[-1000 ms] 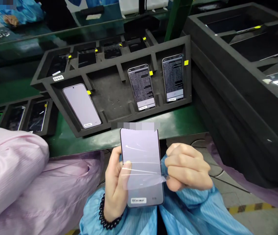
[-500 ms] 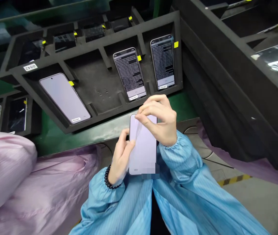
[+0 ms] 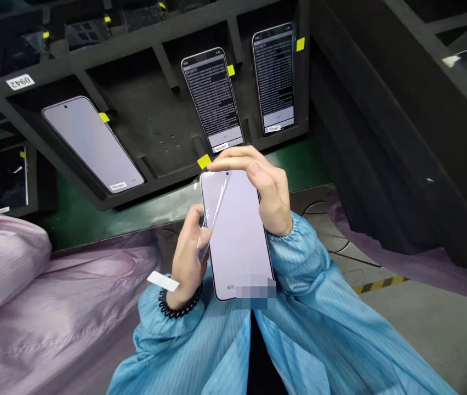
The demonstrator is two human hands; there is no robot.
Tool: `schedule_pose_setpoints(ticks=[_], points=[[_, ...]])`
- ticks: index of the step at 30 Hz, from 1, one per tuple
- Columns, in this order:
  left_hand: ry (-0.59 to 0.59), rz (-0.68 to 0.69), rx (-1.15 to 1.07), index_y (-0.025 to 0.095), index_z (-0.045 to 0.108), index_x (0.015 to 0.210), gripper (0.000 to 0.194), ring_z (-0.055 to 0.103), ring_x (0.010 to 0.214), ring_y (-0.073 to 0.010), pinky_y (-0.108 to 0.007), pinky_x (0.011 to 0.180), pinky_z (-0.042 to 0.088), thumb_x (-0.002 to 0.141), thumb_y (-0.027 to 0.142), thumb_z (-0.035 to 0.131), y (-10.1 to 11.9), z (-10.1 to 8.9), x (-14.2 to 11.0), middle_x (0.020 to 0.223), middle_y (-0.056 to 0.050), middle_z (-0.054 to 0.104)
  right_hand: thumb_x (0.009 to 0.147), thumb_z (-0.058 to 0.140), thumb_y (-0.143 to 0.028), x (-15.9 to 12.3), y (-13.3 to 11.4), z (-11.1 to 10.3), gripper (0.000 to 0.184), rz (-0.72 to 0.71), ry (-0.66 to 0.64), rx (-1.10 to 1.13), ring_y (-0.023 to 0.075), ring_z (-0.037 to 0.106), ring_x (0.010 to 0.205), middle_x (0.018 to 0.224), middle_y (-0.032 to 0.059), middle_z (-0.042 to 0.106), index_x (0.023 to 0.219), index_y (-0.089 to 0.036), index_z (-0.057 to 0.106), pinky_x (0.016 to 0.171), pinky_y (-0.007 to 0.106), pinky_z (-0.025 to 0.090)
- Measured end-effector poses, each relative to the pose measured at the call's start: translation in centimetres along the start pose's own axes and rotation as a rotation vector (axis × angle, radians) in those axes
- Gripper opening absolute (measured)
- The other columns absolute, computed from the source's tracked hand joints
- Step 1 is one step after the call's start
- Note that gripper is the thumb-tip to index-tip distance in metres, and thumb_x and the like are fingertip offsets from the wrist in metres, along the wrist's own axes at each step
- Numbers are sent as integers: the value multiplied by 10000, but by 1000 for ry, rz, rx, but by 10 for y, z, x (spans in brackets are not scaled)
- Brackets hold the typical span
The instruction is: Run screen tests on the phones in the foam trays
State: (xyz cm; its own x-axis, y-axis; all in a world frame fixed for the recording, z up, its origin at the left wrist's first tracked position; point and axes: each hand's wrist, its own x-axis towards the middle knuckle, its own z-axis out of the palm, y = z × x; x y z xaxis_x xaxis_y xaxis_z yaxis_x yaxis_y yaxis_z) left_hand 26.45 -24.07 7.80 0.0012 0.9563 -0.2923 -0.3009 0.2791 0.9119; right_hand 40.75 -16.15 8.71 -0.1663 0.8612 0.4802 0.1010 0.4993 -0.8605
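Observation:
A smartphone with a pale lit screen stands upright in front of me, gripped along its left edge by my left hand. A clear protective film with a yellow tab lies partly lifted over the screen's left side. My right hand curls over the phone's top right corner, fingers pinched on the film's upper edge near the tab. A small white label strip sticks out by my left wrist, which wears a black bead bracelet.
A black foam tray on the green belt holds a pale-screened phone and two phones showing text, each with a yellow tab. A person's pink sleeve lies at left. Tall black trays stand at right.
The view has dropped and closed in. The film, earlier held loose over the lower screen, is now at the phone's top with my right hand pinching it there; a white strip appeared by my wrist.

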Motion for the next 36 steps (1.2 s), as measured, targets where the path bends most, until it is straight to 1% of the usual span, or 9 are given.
schedule_pose_setpoints(ticks=[6, 8, 11, 14, 16, 21, 29, 34, 36], points=[[-17, 23, -4, 245, 607, 1065, 251, 374, 532, -104, -239, 493, 305, 860, 390, 602, -3, -4, -3, 644, 39, 452, 1055, 347, -278, 0, -5, 1, 422, 50, 15, -53, 217, 661, 1104, 1119, 61, 709, 1035, -213, 763, 1006, 416, 538], [-4, 26, 5, 238, 616, 1086, 270, 411, 585, -113, -237, 532, 341, 855, 379, 600, -2, -3, -3, 683, 28, 483, 1051, 347, -239, 0, -5, 1, 418, 30, 23, 7, 204, 661, 1102, 1124, 58, 708, 1028, -202, 762, 1016, 399, 533], [11, 28, 2, 217, 625, 1085, 292, 512, 712, -137, -245, 620, 421, 838, 372, 597, 1, 1, -2, 825, -4, 581, 1054, 340, -218, 0, -4, 2, 416, 20, 17, 58, 188, 655, 1117, 1143, 52, 702, 1033, -193, 755, 1023, 375, 528], [18, 14, -28, 200, 625, 1079, 320, 582, 805, -155, -257, 686, 477, 808, 371, 613, 6, 5, -2, 960, -27, 632, 1071, 300, -236, 1, -1, 4, 449, 55, -5, -7, 180, 654, 1121, 1145, 44, 699, 1041, -206, 747, 991, 367, 547], [20, -1, -42, 193, 623, 1071, 321, 606, 835, -163, -264, 716, 498, 797, 361, 622, 7, 7, -2, 976, -30, 639, 1074, 293, -225, 2, 0, 5, 452, 83, -21, -58, 172, 654, 1116, 1138, 44, 705, 1055, -212, 744, 971, 353, 556], [11, -11, -68, 189, 612, 1052, 308, 633, 883, -185, -293, 771, 527, 803, 369, 625, 6, 6, -2, 943, -34, 643, 1030, 447, -165, 5, 0, 6, 314, 150, -39, -210, 178, 661, 1083, 1030, 29, 737, 1076, -243, 747, 941, 343, 567], [14, 5, -56, 183, 618, 1061, 313, 633, 882, -184, -282, 745, 517, 820, 383, 623, 4, 3, 0, 970, -45, 652, 1030, 507, -280, 5, -1, 5, 240, 126, -61, -292, 166, 653, 1053, 1057, 35, 725, 1068, -224, 737, 911, 314, 551], [20, -5, -34, 185, 623, 1090, 324, 602, 807, -151, -246, 679, 480, 823, 368, 619, 4, 3, 0, 992, -45, 648, 1017, 525, -243, 6, 1, 5, 219, 67, -117, -322, 177, 652, 1106, 1131, 44, 716, 1126, -225, 713, 945, 324, 551], [22, 3, -31, 185, 629, 1082, 318, 589, 791, -143, -243, 669, 474, 818, 362, 625, 4, 3, 1, 982, -40, 643, 1014, 514, -209, 6, 1, 6, 227, 69, -111, -304, 180, 650, 1113, 1123, 46, 716, 1120, -226, 714, 946, 331, 554]])
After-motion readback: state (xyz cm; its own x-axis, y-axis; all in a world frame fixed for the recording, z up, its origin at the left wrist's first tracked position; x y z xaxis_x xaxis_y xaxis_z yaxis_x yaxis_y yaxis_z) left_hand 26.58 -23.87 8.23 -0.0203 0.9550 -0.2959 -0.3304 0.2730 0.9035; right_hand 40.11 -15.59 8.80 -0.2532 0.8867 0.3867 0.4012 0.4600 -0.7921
